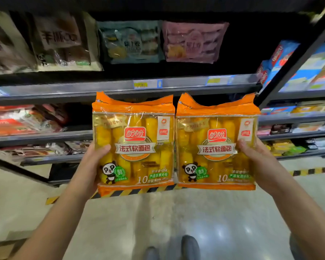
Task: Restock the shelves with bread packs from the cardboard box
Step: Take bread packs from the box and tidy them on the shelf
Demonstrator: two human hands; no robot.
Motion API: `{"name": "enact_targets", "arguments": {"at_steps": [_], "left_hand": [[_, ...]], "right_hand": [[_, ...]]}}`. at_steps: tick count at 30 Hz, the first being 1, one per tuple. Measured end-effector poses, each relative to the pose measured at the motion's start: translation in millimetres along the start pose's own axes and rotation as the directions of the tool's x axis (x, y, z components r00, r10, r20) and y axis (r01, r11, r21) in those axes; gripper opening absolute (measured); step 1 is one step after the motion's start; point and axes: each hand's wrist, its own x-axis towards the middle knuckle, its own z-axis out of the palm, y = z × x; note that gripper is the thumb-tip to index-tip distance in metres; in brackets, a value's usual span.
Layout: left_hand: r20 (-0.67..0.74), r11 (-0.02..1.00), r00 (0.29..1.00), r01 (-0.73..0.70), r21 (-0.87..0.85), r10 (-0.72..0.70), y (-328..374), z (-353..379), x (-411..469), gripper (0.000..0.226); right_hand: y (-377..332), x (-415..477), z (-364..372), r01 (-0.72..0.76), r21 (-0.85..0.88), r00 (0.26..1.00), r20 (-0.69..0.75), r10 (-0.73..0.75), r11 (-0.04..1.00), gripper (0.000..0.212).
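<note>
Closest to the camera, two dark shoes (pixel 189 246) stand on a pale, glossy floor (pixel 158 218). At the bottom left corner a bit of brown cardboard (pixel 0 248) shows, too cut off to say more about it.

Both bare forearms reach forward and up from the lower corners. The left hand (pixel 94 162) grips the left bread pack (pixel 135 147) by its left edge: the thumb lies curled across the front and the other fingers are hidden behind the pack. The right hand (pixel 251 154) grips the right bread pack (pixel 217 145) by its right edge in the same way, thumb on the front and fingers out of sight behind.

The two packs are alike: orange wrappers with a clear window on rows of yellow rolls, a red logo, and a panda at the lower left. They are held upright, side by side, edges touching or nearly so, in the air in front of the shelves and not resting on any of them.

Behind them a strip of yellow and black tape (pixel 131 192) runs across the floor. Beyond stands the shelf unit, its grey shelf edge (pixel 83 91) just above the packs' tops and carrying a yellow price tag (pixel 141 84). On that upper shelf stand a beige pack (pixel 62 42), a teal pack (pixel 129 42) and a purple pack (pixel 193 42), all blurred, with a dark gap to the right of the purple one. Lower shelves at left hold red packs (pixel 17 122). Blue boxes (pixel 281 53) sit on the neighbouring unit at right.
</note>
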Motion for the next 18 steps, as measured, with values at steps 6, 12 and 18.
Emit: {"name": "enact_targets", "arguments": {"at_steps": [6, 12, 18], "left_hand": [[-0.098, 0.997, 0.994, -0.052, -0.055, 0.047, -59, 15, 68, 0.07], [-0.163, 0.993, 0.985, -0.069, -0.095, 0.053, -115, 18, 122, 0.052], [-0.149, 0.991, 0.982, -0.126, -0.053, 0.117, -127, 8, 135, 0.037]], "right_hand": [[50, 106, -9, -0.005, -0.032, 0.998, 0.061, 0.006, 0.999, 0.041], [90, 181, -11, 0.041, -0.03, 0.992, 0.123, -0.037, 0.999, 0.038], [83, 232, 3, 0.056, -0.052, 0.977, 0.209, -0.044, 0.997, 0.045]]}}
